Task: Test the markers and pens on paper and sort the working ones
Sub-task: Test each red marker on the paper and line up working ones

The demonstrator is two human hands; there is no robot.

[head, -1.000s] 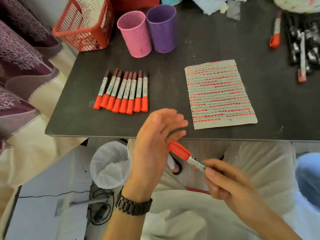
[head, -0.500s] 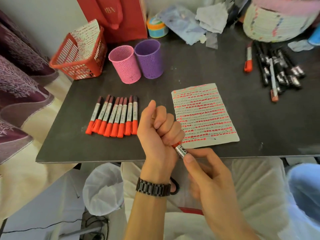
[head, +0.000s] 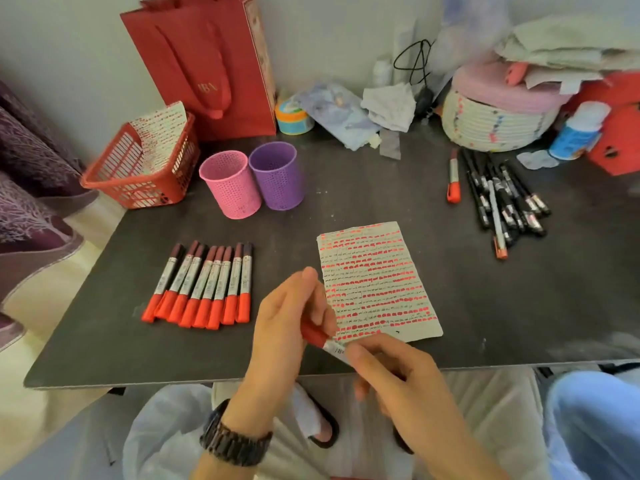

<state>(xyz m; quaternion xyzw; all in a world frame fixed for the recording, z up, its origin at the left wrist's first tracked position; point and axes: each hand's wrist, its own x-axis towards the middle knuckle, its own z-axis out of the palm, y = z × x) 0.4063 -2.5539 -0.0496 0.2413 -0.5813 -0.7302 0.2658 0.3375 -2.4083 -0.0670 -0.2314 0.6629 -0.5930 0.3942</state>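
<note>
The left grip (head: 287,327) curls round the cap of the marker (head: 322,341), while the right grip (head: 398,379) pinches its barrel, beside the paper (head: 377,282).

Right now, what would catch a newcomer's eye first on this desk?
The left hand and right hand grip one red-capped marker over the near edge of the table. Just behind lies the paper, filled with red dashes. To its left sits a neat row of markers.
</note>
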